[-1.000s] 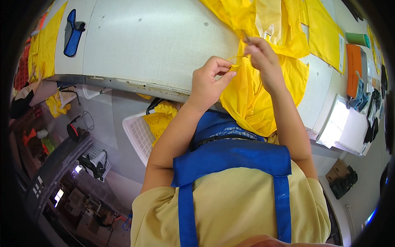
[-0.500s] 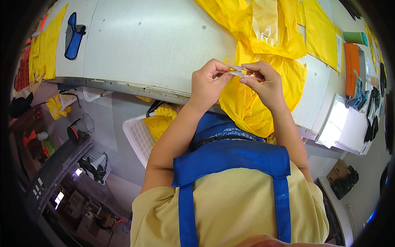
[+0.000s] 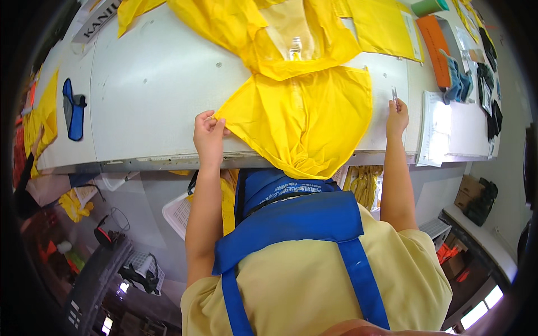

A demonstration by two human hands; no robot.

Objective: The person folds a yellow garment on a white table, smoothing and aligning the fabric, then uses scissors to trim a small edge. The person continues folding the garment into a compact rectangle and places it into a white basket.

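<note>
Hands have split apart since half a second ago: left hand (image 3: 208, 133) now pinches the yellow fabric (image 3: 302, 120) corner at the desk (image 3: 151, 84) edge, right hand (image 3: 397, 116) holds small snips (image 3: 394, 94) (blurry). Keep that pinch taut, flattening cloth rightward of it.

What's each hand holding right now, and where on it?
Left hand pinches the yellow fabric sheet at its left corner. Right hand holds a small thin metal tool by its lower end.

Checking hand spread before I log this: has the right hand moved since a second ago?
Yes. The right hand has swung out rightward from the yellow fabric toward the white paper stack, gripping a small metal tool.
</note>
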